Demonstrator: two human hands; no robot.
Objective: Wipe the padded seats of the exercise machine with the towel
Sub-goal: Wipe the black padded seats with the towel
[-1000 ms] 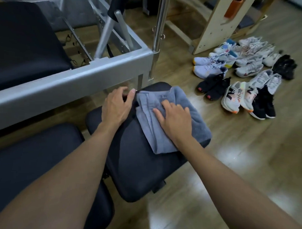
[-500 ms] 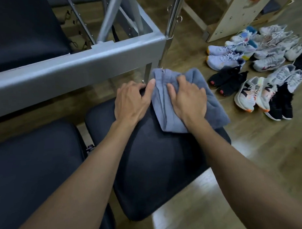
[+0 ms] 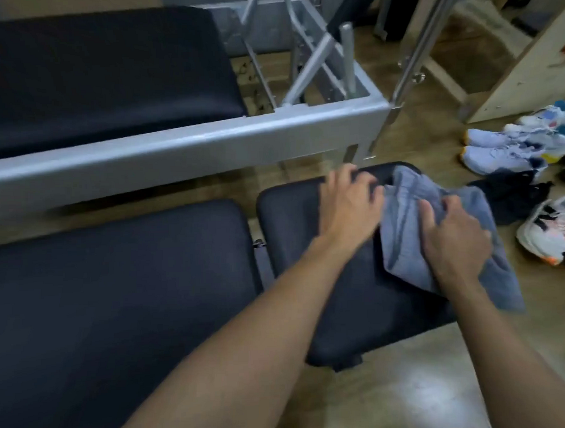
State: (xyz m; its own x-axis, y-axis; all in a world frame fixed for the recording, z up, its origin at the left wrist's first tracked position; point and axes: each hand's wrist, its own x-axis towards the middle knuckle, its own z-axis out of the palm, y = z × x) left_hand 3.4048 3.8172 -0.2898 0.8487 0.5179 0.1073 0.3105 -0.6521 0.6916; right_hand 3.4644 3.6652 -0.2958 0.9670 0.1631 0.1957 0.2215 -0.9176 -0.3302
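Observation:
A grey-blue towel [image 3: 403, 228] lies over the far right part of a small black padded seat [image 3: 342, 314] and hangs off its right edge. My right hand [image 3: 451, 236] bunches the towel with curled fingers. My left hand [image 3: 348, 205] rests flat on the seat's far edge, just left of the towel and touching it. A larger black padded seat [image 3: 117, 299] sits to the left, with a narrow gap between the two. Another long black pad [image 3: 94, 76] lies on the machine beyond the frame.
A grey metal frame rail [image 3: 192, 149] runs across just behind the seats, with slanted bars and a steel post [image 3: 419, 52] above it. Several pairs of shoes [image 3: 512, 148] lie on the wooden floor at right. A wooden structure [image 3: 519, 68] stands at the far right.
My right hand slid with the towel toward the seat's right edge, and its fingers have curled into the cloth. The left hand stays at the far edge. The view has swung left.

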